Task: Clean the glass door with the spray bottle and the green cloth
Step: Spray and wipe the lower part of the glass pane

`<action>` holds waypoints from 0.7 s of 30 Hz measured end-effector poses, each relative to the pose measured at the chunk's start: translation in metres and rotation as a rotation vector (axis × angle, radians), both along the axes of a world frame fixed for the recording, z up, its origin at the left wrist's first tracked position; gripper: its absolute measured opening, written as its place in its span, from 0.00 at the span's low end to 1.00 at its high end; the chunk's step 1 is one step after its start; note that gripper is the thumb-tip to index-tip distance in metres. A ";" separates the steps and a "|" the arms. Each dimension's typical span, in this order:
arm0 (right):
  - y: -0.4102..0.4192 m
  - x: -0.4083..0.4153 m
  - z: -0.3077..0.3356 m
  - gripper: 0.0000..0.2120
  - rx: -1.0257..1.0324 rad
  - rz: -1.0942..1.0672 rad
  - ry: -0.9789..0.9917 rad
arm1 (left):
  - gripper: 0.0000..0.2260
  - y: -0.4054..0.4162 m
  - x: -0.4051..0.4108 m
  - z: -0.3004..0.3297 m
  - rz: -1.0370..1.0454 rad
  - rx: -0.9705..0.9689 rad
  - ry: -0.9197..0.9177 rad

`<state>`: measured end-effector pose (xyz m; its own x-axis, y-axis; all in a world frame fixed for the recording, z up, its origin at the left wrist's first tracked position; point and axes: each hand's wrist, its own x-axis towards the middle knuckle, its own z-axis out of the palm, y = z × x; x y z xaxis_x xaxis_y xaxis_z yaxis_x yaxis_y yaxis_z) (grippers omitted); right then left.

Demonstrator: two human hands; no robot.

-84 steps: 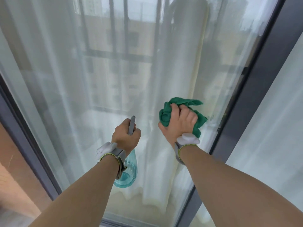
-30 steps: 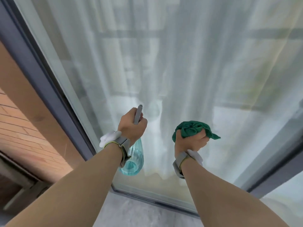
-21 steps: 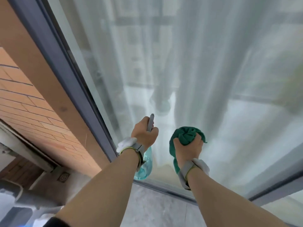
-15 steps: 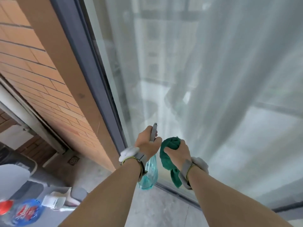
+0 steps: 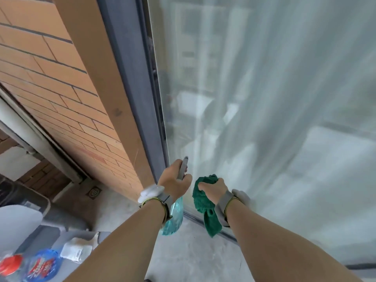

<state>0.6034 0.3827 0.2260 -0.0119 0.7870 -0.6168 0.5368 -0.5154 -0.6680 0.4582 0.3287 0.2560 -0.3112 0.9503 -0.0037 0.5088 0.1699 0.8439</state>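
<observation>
Both hands worked low against the glass door (image 5: 274,119), near its bottom left corner. At seven o'clock of the pane, the left hand (image 5: 174,183) was closed around the spray bottle (image 5: 174,218), its teal body hanging below the wrist. Just beside it, at three o'clock, the right hand (image 5: 213,191) clutched the bunched green cloth (image 5: 203,206), one tail dangling toward the sill.

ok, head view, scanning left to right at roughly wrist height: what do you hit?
Floor drain → brick wall → dark door frame → left hand gripping the spray bottle → green cloth → right hand bunching it → glass door with sheer curtain behind.
</observation>
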 end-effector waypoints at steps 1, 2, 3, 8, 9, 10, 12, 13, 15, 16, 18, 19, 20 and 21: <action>-0.001 -0.013 -0.004 0.32 -0.018 -0.015 -0.011 | 0.06 0.004 -0.012 -0.006 -0.021 -0.014 -0.004; -0.001 -0.026 -0.006 0.32 -0.026 -0.030 -0.013 | 0.06 0.010 -0.024 -0.012 -0.053 -0.004 -0.008; -0.003 -0.038 -0.011 0.32 -0.044 -0.044 -0.025 | 0.05 0.013 -0.035 -0.020 -0.081 -0.015 -0.009; -0.009 -0.072 -0.052 0.29 -0.118 -0.074 -0.036 | 0.05 0.024 -0.075 -0.069 -0.152 -0.055 -0.049; -0.008 -0.069 -0.053 0.28 -0.134 -0.067 -0.039 | 0.05 0.025 -0.077 -0.072 -0.155 -0.065 -0.056; -0.009 -0.069 -0.066 0.27 -0.149 -0.066 -0.028 | 0.06 0.026 -0.081 -0.087 -0.159 -0.060 -0.057; -0.006 -0.065 -0.087 0.22 -0.176 -0.057 -0.021 | 0.06 0.027 -0.085 -0.105 -0.177 -0.049 -0.056; -0.002 -0.062 -0.098 0.18 -0.193 -0.070 -0.012 | 0.06 0.030 -0.087 -0.115 -0.177 -0.056 -0.055; 0.006 -0.060 -0.129 0.14 -0.200 -0.081 0.036 | 0.07 0.037 -0.087 -0.146 -0.181 -0.023 -0.058; 0.010 -0.060 -0.145 0.16 -0.193 -0.095 0.073 | 0.05 0.041 -0.088 -0.163 -0.185 -0.003 -0.065; 0.024 -0.061 -0.173 0.23 -0.222 -0.111 0.139 | 0.02 0.054 -0.088 -0.189 -0.165 0.010 -0.097; 0.029 -0.061 -0.192 0.23 -0.230 -0.096 0.171 | 0.02 0.060 -0.088 -0.207 -0.149 0.031 -0.106; 0.032 -0.062 -0.210 0.21 -0.216 -0.064 0.209 | 0.02 0.063 -0.087 -0.225 -0.149 0.078 -0.120; 0.037 -0.063 -0.227 0.19 -0.199 -0.032 0.236 | 0.02 0.066 -0.087 -0.239 -0.144 0.124 -0.124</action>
<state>0.5407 0.4193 -0.0006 -0.1503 0.6531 -0.7422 0.3603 -0.6629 -0.6563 0.3715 0.3948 0.0165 -0.1772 0.9804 0.0863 0.4114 -0.0059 0.9115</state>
